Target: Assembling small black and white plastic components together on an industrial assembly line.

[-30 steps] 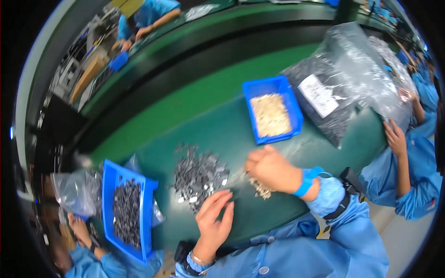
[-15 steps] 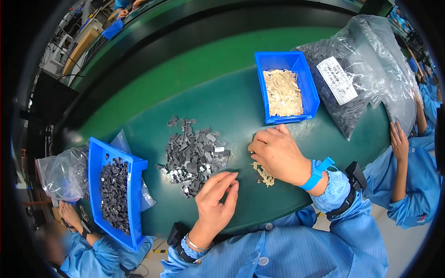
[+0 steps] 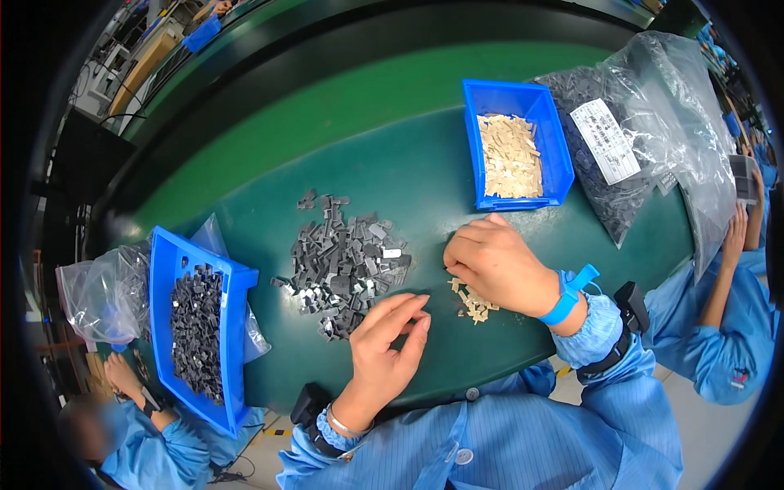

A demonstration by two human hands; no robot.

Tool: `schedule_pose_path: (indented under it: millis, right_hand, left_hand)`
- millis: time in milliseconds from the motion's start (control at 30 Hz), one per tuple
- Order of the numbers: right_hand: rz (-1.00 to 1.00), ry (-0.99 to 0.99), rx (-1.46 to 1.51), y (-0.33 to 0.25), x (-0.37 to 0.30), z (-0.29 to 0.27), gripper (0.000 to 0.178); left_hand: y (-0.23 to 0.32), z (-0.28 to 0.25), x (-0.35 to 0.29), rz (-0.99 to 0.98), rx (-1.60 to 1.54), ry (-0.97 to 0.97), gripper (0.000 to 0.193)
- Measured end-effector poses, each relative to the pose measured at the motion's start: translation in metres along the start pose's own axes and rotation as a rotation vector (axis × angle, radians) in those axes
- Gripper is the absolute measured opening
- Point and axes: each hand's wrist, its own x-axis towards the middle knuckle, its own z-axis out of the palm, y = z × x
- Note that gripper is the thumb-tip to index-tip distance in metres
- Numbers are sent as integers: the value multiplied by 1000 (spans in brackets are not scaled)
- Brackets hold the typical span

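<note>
My left hand (image 3: 387, 349) is closed in a pinch beside a loose heap of small dark grey plastic parts (image 3: 339, 261). Its thumb and index fingertips nearly meet, and anything between them is too small to make out. To its right, my right hand (image 3: 500, 266) is curled with the knuckles up, a blue band round its wrist. The fingertips point down toward the table and are partly hidden, so what they hold does not show. Just below those fingers lies a little pile of small tan pieces (image 3: 475, 308).
A blue bin (image 3: 563, 175) of tan pieces stands beyond my right hand, beside a clear bag of dark parts (image 3: 600, 155) with a white label. At left, another blue bin (image 3: 237, 359) holds dark parts, near a plastic bag (image 3: 102, 298). Co-workers sit on both sides.
The view has shifted slightly; both my hands keep almost the same pose and place. On the right, a grey object now shows by the co-worker's hands.
</note>
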Motion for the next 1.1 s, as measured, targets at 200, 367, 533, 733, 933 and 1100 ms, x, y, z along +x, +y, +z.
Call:
schedule_pose_path:
  millis: [200, 367, 533, 733, 933, 1100]
  right_hand:
    - [-44, 28, 780, -26, -9, -28, 8]
    - [-149, 51, 986, -38, -15, -29, 10]
    - [-204, 47, 984, -37, -19, -31, 11]
    - [-60, 117, 996, -42, -27, -36, 13]
    - [-73, 112, 805, -45, -28, -34, 11]
    - [-100, 232, 641, -49, -28, -32, 11]
  left_hand:
    - [19, -10, 9, -381, -774, -172, 34]
    - [31, -16, 9, -517, -1127, -510, 29]
    - [44, -21, 5, -486, -953, -408, 16]
    - [49, -14, 0, -325, -711, -189, 10]
    - [49, -11, 2, -321, -668, -228, 10]
    - [51, -9, 1, -324, -672, -205, 11]
